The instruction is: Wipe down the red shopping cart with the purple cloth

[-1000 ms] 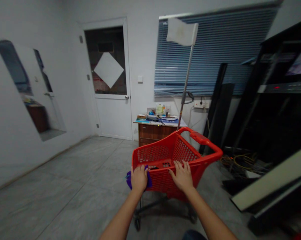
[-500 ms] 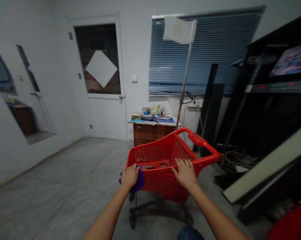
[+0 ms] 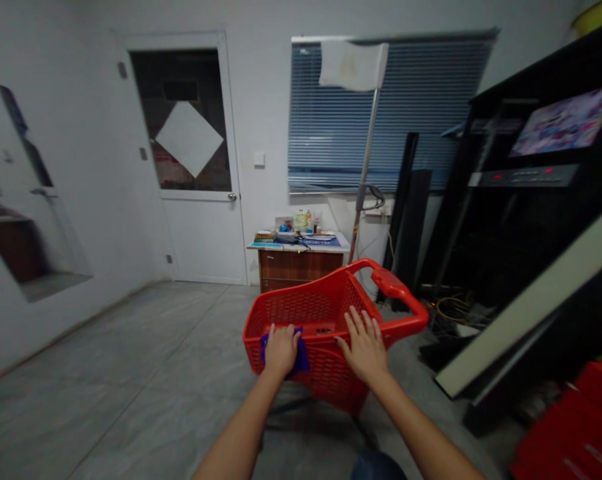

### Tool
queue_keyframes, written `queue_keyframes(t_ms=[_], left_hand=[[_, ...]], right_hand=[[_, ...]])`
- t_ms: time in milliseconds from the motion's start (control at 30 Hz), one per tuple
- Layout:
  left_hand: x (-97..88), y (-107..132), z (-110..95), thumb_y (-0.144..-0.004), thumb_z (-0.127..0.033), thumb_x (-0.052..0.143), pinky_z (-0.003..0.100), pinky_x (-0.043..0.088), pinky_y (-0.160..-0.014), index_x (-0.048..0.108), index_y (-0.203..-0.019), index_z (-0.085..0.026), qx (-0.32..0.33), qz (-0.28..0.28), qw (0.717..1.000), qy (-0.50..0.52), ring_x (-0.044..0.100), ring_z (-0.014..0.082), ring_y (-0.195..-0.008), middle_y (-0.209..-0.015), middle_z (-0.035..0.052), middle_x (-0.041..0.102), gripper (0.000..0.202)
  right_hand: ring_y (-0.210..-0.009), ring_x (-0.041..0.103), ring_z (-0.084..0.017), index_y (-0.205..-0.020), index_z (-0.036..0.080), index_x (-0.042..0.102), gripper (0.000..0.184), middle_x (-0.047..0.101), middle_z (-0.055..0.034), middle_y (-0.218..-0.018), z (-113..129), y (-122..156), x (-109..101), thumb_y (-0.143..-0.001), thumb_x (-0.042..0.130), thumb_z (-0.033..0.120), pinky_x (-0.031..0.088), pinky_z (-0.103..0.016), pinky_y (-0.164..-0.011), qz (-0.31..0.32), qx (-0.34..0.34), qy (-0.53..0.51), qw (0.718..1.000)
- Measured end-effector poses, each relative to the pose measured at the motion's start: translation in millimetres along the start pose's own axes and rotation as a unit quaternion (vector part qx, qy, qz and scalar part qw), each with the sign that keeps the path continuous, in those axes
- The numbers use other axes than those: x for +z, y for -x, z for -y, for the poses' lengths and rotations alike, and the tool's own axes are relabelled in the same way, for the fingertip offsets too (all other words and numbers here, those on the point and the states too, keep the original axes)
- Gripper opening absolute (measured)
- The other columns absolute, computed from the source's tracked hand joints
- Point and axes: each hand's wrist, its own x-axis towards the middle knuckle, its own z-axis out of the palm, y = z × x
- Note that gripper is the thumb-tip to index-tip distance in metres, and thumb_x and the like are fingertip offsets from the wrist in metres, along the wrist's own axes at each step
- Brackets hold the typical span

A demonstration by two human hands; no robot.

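Observation:
A red plastic shopping cart (image 3: 331, 387) stands in front of me, its basket side facing me and its handle at the right. My left hand (image 3: 281, 348) is closed over the near rim, pressing a purple cloth (image 3: 302, 357) against it; part of the cloth hangs down outside the basket. Farther right on the same rim lies my right hand (image 3: 365, 345), fingers spread and holding nothing. The cart's wheels are mostly hidden in shadow and behind my arms.
Behind the cart is a wooden cabinet (image 3: 301, 267) with small items on top. A pole with a white flag (image 3: 353, 67) rises near it. Right of the cart, a long pale panel (image 3: 525, 320) leans beside a black rack and red boxes (image 3: 565, 427). A white door (image 3: 203, 240) is at the back left.
My left hand has slid right along the rim with the purple cloth, away from the front corner. My right hand stays on the rim, fingers more spread. The view has turned slightly right.

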Motion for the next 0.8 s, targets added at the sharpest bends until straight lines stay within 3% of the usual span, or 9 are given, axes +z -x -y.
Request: queue_keyframes(t_ms=[67, 167, 267, 400, 467, 633, 733, 800], left_hand=[[-3.1, -2, 18, -0.099, -0.037, 0.029, 0.044, 0.025, -0.112, 0.061, -0.102, -0.019, -0.006, 0.008, 1.0, -0.004, 0.063, 0.021, -0.102, -0.102, 0.0085, 0.071, 0.036], [-6.6, -8, 30, -0.099, -0.037, 0.028, 0.048, 0.025, -0.112, 0.061, -0.106, -0.018, -0.034, 0.02, 0.999, 0.002, 0.063, 0.0227, -0.105, -0.106, 0.0103, 0.071, 0.038], [-5.4, -14, 14, -0.099, -0.037, 0.027, 0.051, 0.028, -0.109, 0.062, -0.106, -0.017, -0.032, 0.03, 0.999, 0.016, 0.063, 0.0248, -0.106, -0.106, 0.012, 0.071, 0.041], [0.1, -16, -27, -0.1, -0.039, 0.026, 0.044, 0.028, -0.111, 0.059, -0.114, -0.02, 0.025, 0.037, 0.998, 0.043, 0.06, 0.0208, -0.112, -0.113, 0.0093, 0.07, 0.04], [0.4, -16, -38, -0.1, -0.039, 0.025, 0.042, 0.026, -0.112, 0.058, -0.115, -0.021, 0.043, 0.039, 0.997, 0.055, 0.059, 0.0194, -0.113, -0.115, 0.0082, 0.069, 0.041], [-7.5, -21, -20, -0.099, -0.037, 0.028, 0.045, 0.026, -0.112, 0.06, -0.11, -0.021, 0.03, 0.046, 0.997, 0.055, 0.059, 0.0207, -0.114, -0.116, 0.0084, 0.069, 0.037], [-10.8, -27, -9, -0.099, -0.036, 0.028, 0.051, 0.026, -0.11, 0.062, -0.104, -0.018, -0.008, 0.045, 0.998, 0.045, 0.06, 0.0244, -0.111, -0.111, 0.0124, 0.07, 0.038], [-11.3, -29, -15, -0.098, -0.036, 0.029, 0.053, 0.028, -0.108, 0.063, -0.1, -0.016, -0.027, 0.045, 0.998, 0.042, 0.063, 0.0261, -0.107, -0.106, 0.0143, 0.071, 0.04]], right_hand=[[-0.143, 0.022, -0.031, -0.144, 0.014, 0.042, 0.063, 0.03, -0.0068, -0.157, -6, 2, -3, -0.095, 0.034, 0.052, 0.009, -0.047, -0.117, -0.031, 0.044, 0.02, 0.998], [-0.137, 0.033, -0.031, -0.142, 0.015, 0.047, 0.061, 0.043, -0.0085, -0.15, -6, 7, -5, -0.095, 0.034, 0.052, 0.011, -0.049, -0.116, -0.029, 0.05, 0.011, 0.998], [-0.131, 0.04, -0.032, -0.14, 0.016, 0.05, 0.062, 0.05, -0.0086, -0.144, 4, 11, -7, -0.094, 0.035, 0.055, 0.014, -0.05, -0.115, -0.024, 0.051, -0.009, 0.998], [-0.132, 0.039, -0.033, -0.14, 0.018, 0.049, 0.062, 0.05, -0.0082, -0.145, 15, 15, -11, -0.093, 0.037, 0.056, 0.014, -0.05, -0.115, -0.026, 0.053, -0.023, 0.998], [-0.135, 0.036, -0.031, -0.142, 0.019, 0.047, 0.062, 0.046, -0.0072, -0.148, 11, 19, -14, -0.093, 0.037, 0.056, 0.014, -0.048, -0.116, -0.023, 0.03, -0.023, 0.999], [-0.145, 0.018, -0.031, -0.147, 0.02, 0.039, 0.062, 0.026, -0.0067, -0.158, -18, 35, -24, -0.094, 0.038, 0.052, 0.013, -0.05, -0.117, -0.065, 0.057, 0.019, 0.996], [-0.146, 0.012, -0.032, -0.147, 0.025, 0.037, 0.061, 0.029, -0.0044, -0.158, -29, 40, -26, -0.092, 0.041, 0.051, 0.014, -0.052, -0.117, -0.065, 0.057, 0.02, 0.996], [-0.146, 0.01, -0.034, -0.147, 0.024, 0.038, 0.063, 0.034, -0.0049, -0.155, -29, 40, -24, -0.091, 0.043, 0.053, 0.016, -0.054, -0.116, -0.061, 0.053, 0.01, 0.997]])
